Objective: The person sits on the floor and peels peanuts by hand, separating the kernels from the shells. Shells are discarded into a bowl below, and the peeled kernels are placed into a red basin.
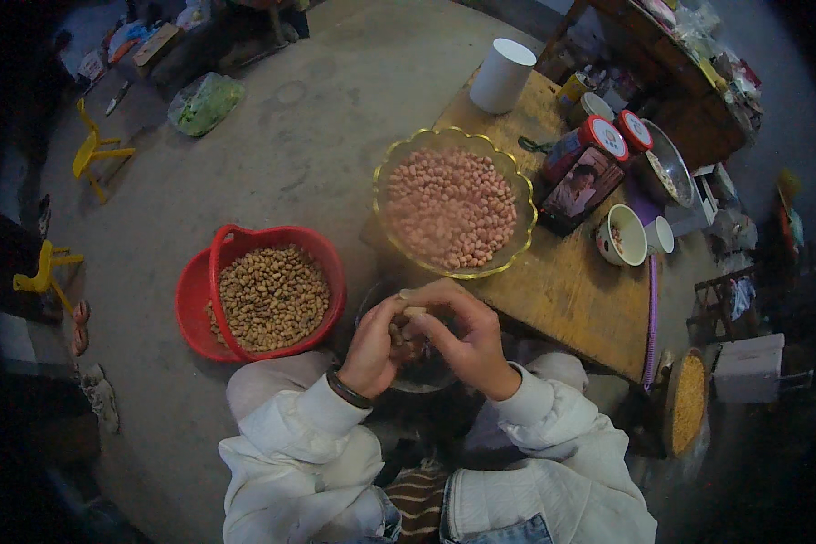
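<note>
My left hand [370, 347] and my right hand [472, 340] meet above my lap, fingertips together. Between their fingers is a pale unshelled peanut [415, 311]. More brown peanuts [397, 333] show in the cupped left hand, partly hidden by the fingers. Under the hands sits a dark container, of which only the near rim [418, 389] shows clearly. To the left, a red plastic basket [192, 313] holds many unshelled peanuts [272, 299]. Ahead, a clear scalloped bowl with a gold rim [528, 238] is filled with pink peanut kernels [449, 204].
The bowl rests on a wooden table [564, 299]. Also there are a phone [583, 187] propped against red-lidded jars [608, 138], a white cylinder [503, 76] and a small bowl [622, 234]. Yellow stools [95, 153] and a bagged green vegetable [206, 104] are on the floor at left.
</note>
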### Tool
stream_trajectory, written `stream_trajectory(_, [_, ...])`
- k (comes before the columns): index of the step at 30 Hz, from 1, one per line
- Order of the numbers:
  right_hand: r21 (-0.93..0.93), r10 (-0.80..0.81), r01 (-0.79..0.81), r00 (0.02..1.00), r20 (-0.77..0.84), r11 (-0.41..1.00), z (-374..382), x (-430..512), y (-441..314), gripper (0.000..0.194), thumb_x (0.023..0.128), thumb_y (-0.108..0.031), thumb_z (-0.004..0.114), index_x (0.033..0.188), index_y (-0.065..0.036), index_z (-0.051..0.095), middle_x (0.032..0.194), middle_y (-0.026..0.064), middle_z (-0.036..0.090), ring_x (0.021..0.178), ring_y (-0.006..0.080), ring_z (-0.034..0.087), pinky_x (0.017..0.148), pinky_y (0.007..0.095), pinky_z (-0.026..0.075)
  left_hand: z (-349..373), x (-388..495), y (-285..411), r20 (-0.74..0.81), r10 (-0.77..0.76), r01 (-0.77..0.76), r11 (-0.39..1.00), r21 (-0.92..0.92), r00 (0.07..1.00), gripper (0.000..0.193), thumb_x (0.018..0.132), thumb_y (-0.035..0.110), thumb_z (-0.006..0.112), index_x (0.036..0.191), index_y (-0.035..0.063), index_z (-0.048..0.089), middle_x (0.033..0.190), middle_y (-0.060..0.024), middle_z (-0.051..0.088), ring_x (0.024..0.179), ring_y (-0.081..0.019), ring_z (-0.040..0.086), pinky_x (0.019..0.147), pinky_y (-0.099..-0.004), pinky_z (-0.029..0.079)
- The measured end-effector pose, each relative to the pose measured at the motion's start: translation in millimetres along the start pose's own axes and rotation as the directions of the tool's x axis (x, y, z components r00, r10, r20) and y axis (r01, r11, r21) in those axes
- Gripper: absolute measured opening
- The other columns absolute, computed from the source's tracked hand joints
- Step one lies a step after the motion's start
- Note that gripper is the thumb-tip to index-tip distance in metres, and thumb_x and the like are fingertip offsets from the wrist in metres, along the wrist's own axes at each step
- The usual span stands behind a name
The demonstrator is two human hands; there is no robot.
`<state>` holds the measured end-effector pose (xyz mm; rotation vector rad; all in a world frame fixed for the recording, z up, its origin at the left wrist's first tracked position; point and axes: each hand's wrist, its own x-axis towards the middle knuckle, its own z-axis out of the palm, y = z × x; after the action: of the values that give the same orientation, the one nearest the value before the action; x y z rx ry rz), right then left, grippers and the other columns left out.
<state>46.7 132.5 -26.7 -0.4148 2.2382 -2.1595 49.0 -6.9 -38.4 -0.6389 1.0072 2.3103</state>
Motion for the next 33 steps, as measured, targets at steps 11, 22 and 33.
stream_trajectory(11, [-0.109,-0.026,0.02,0.998,-0.051,0.994,-9.0,0.5,8.7,0.022,0.085,-0.003,0.065,0.105,0.0,0.06,0.094,0.0089,0.066,0.086,0.016,0.064,0.077,0.0285,0.05,-27.6,14.6,-11.3,0.108,-0.087,0.092,0.995,-0.046,0.99,0.024,0.096,0.03,0.044,0.085,0.0134,0.056,0.063,0.0052,0.046,0.046,-0.0054,0.036,0.043,-0.0206,0.025])
stream_trajectory(22, [-0.304,-0.129,0.138,0.99,0.049,0.943,-7.9,2.2,0.4,0.019,0.082,0.0,0.066,0.101,0.002,0.061,0.089,0.01,0.066,0.082,0.0169,0.064,0.075,0.0291,0.05,-21.3,7.6,-8.3,0.102,-0.022,0.017,0.999,0.045,0.995,0.02,0.096,0.028,0.046,0.085,0.0132,0.057,0.064,0.007,0.042,0.046,-0.0031,0.031,0.043,-0.0199,0.021])
stream_trajectory(33, [-0.423,-0.263,0.246,0.965,0.019,0.872,-10.3,3.2,0.8,0.025,0.077,0.004,0.065,0.1,0.0,0.058,0.09,0.015,0.061,0.082,0.0305,0.064,0.072,0.0349,0.052,-12.1,0.9,4.1,0.228,0.292,-0.342,0.913,0.223,0.929,0.009,0.094,0.015,0.059,0.098,0.0087,0.054,0.065,0.008,0.047,0.053,0.0001,0.035,0.047,-0.0188,0.024])
